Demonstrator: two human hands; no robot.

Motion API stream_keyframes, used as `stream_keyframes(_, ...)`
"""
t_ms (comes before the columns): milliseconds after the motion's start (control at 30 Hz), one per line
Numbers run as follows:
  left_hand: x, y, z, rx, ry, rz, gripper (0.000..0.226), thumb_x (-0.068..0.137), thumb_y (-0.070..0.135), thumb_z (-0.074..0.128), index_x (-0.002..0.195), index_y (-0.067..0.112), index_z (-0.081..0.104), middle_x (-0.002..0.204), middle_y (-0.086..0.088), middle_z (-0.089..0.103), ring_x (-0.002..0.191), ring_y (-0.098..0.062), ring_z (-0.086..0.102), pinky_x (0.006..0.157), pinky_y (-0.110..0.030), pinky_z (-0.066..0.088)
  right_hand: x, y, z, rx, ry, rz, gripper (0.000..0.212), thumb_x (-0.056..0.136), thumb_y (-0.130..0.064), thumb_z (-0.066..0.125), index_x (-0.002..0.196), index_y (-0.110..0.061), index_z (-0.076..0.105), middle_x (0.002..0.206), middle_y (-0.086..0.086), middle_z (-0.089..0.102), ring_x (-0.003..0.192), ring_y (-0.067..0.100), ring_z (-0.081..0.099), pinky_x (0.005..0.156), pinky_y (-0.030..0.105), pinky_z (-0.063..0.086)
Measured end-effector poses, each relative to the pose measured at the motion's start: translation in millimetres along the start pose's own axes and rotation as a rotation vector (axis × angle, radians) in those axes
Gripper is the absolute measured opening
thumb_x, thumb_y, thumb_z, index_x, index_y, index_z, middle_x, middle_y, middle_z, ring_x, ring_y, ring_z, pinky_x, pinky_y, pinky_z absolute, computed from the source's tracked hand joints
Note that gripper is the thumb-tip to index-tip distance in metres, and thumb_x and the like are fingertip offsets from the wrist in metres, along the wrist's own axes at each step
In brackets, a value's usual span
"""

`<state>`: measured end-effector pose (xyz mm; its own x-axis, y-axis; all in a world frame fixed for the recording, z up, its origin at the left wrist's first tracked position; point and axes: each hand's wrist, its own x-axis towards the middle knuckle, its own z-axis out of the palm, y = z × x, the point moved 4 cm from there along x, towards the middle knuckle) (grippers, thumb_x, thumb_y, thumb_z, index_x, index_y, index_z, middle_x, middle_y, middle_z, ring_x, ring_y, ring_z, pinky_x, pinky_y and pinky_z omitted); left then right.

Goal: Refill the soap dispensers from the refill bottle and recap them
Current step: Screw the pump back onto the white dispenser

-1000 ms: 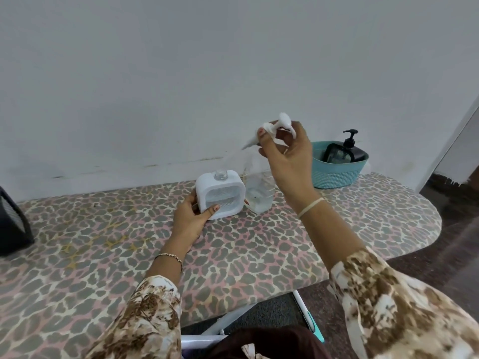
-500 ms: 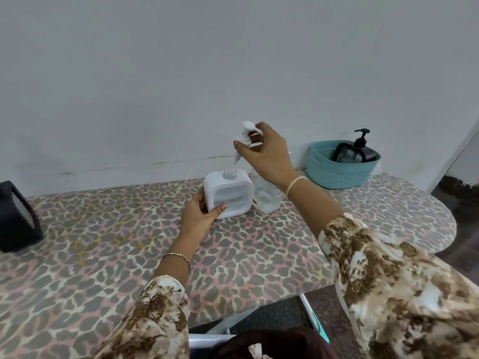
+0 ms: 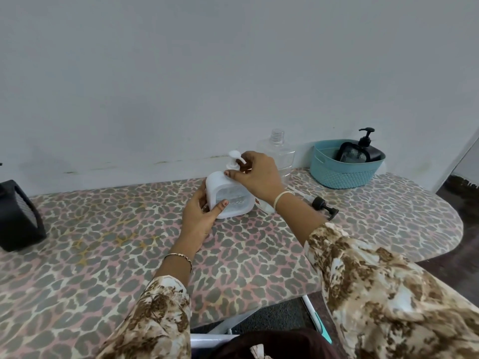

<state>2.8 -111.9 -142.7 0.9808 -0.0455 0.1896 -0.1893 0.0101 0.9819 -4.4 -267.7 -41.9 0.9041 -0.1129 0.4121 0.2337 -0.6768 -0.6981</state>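
Observation:
A white square soap dispenser (image 3: pixel 228 196) stands on the leopard-print board (image 3: pixel 103 242). My left hand (image 3: pixel 199 216) grips its left side, thumb on the front. A white pump cap (image 3: pixel 234 160) sits in its neck, and my right hand (image 3: pixel 256 174) holds the cap from the right with curled fingers. Behind my right hand stands a clear refill bottle (image 3: pixel 281 151) with an open threaded neck. A loose black pump cap (image 3: pixel 324 207) lies on the board to the right.
A teal basket (image 3: pixel 342 172) at the back right holds a black pump dispenser (image 3: pixel 363 149). A black object (image 3: pixel 18 216) sits at the left edge. The wall runs close behind the board. The board's rounded end is on the right.
My right hand has lowered the white pump cap from mid-air into the white dispenser's neck. My left hand has stayed on the dispenser.

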Motion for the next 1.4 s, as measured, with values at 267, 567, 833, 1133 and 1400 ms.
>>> stream_keyframes(267,2.9,-4.6,-0.6,0.003,-0.048,0.007,0.069,0.08,0.02,0.078,0.141,0.023,0.045,0.126,0.004,0.062,0.115,-0.012,0.06,0.098,-0.035,0.05,-17.7,-5.6,19.4,0.045,0.04,-0.086,0.049,0.09,-0.035,0.063,0.129,-0.014,0.043,0.117,0.002,0.06,0.107,0.018,0.056,0.084,0.026,0.044)
stream_keyframes(567,2.4,-5.5,-0.9,0.006,-0.071,-0.01,0.068,0.083,0.018,0.074,0.143,0.02,0.043,0.127,0.002,0.062,0.115,-0.014,0.06,0.099,-0.038,0.05,-39.1,1.1,19.4,0.113,0.308,-0.005,0.044,0.087,-0.031,0.065,0.124,-0.017,0.046,0.104,-0.003,0.06,0.102,0.015,0.055,0.087,0.029,0.045)
stream_keyframes(833,0.3,-1.8,-0.9,0.109,-0.085,-0.012,0.063,0.085,0.024,0.072,0.141,0.022,0.042,0.126,0.002,0.06,0.117,-0.015,0.057,0.1,-0.036,0.048,-34.8,-4.0,27.9,0.102,0.213,-0.062,0.035,0.095,-0.016,0.053,0.129,-0.014,0.045,0.122,0.001,0.058,0.113,0.018,0.05,0.097,0.032,0.041)
stream_keyframes(1133,-0.6,6.4,-8.4,0.222,-0.17,-0.011,0.068,0.087,0.026,0.068,0.146,0.015,0.036,0.128,0.002,0.058,0.113,-0.009,0.055,0.077,-0.009,0.048,-36.8,-4.7,28.6,0.158,0.233,-0.041,0.042,0.093,-0.028,0.057,0.13,-0.017,0.042,0.124,-0.004,0.056,0.12,0.016,0.047,0.103,0.033,0.039)
stream_keyframes(1400,-4.5,4.7,-9.1,0.228,-0.124,0.013,0.06,0.086,0.025,0.07,0.139,0.016,0.045,0.123,0.004,0.06,0.113,-0.012,0.057,0.086,-0.021,0.049,-37.5,-2.7,18.4,0.187,0.328,0.065,0.065,0.074,-0.036,0.078,0.123,-0.021,0.039,0.096,-0.012,0.058,0.103,0.012,0.05,0.086,0.024,0.038)
